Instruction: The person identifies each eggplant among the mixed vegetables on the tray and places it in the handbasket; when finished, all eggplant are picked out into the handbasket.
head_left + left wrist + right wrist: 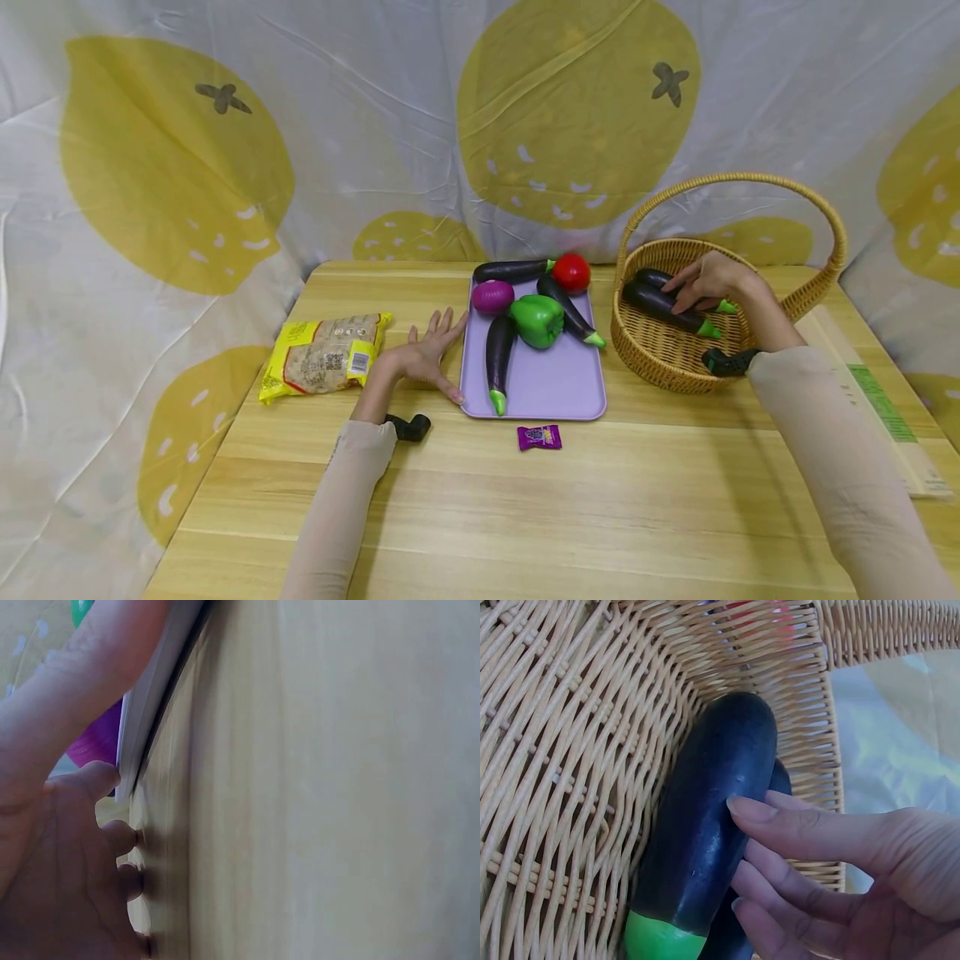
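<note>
My left hand (427, 354) is spread with its fingers straight at the left edge of a lilac tray (562, 383), its thumb by the lower corner. On the tray lie several dark eggplants (498, 354), a green bell pepper (537, 322), a purple onion (492, 297) and a red tomato (572, 273). Reaching into a wicker basket (660, 367), my right hand (712, 282) has its thumb on the nearer eggplant (705, 817) and its fingers at that eggplant's far side. A second eggplant (780, 780) lies behind it, partly hidden.
A yellow-ended bag of food (326, 357) lies left of my left hand. In front of the tray sits a small purple wrapped candy (539, 437). The basket's tall handle (750, 177) arches over my right hand. A pale flat box (873, 400) with a green stripe lies under my right forearm.
</note>
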A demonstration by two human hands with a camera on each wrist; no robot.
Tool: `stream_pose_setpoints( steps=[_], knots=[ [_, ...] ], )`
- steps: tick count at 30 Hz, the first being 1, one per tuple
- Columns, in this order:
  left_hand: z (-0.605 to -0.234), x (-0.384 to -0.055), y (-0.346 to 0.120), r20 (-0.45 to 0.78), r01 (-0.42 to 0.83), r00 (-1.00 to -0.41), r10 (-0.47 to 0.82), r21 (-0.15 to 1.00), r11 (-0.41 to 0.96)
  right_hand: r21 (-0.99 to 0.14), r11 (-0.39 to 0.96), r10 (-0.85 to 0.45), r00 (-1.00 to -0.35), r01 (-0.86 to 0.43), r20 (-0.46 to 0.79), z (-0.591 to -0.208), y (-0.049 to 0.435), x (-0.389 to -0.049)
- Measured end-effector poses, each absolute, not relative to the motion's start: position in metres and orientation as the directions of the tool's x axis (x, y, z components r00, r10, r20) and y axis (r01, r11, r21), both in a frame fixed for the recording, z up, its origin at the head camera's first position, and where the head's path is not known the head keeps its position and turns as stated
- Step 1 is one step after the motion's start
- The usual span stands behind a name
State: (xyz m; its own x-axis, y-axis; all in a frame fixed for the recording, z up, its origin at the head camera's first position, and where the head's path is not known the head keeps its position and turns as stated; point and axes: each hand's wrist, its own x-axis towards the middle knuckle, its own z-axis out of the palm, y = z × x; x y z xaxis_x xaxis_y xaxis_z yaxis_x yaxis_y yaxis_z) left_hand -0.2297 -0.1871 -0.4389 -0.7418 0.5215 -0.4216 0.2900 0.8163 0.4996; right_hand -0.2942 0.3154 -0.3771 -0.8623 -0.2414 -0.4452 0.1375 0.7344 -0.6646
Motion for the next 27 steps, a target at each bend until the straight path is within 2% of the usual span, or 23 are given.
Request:
stream_pose_setpoints(
  steps=[4,9,12,17,22,27],
  knots=[
    [-0.437,-0.229,-0.187,-0.422,0.292,-0.742,0.522,0.498,0.817,-0.664,0.740,-0.262,-0.866,0.103,-0.426,-0.375,0.315,-0.292],
    [-0.437,-0.228,-0.187,-0.424,0.289,-0.740,0.523,0.502,0.815,-0.608,0.793,-0.321,-0.869,-0.030,-0.375,-0.358,0.311,-0.284],
    [-0.437,-0.228,-0.187,-0.423,0.290,-0.740,0.523,0.500,0.816,-0.569,0.814,-0.383,-0.847,-0.120,-0.369,-0.341,0.306,-0.275],
    [-0.435,-0.228,-0.187,-0.424,0.291,-0.739,0.523,0.500,0.816,-0.532,0.803,-0.521,-0.749,-0.268,-0.409,-0.314,0.290,-0.256],
    [-0.435,-0.227,-0.188,-0.426,0.283,-0.741,0.520,0.503,0.816,-0.580,0.737,-0.643,-0.622,-0.347,-0.446,-0.295,0.265,-0.240],
    [-0.436,-0.228,-0.187,-0.423,0.288,-0.738,0.526,0.508,0.812,-0.602,0.671,-0.717,-0.588,-0.434,-0.375,-0.283,0.237,-0.232]
  ],
)
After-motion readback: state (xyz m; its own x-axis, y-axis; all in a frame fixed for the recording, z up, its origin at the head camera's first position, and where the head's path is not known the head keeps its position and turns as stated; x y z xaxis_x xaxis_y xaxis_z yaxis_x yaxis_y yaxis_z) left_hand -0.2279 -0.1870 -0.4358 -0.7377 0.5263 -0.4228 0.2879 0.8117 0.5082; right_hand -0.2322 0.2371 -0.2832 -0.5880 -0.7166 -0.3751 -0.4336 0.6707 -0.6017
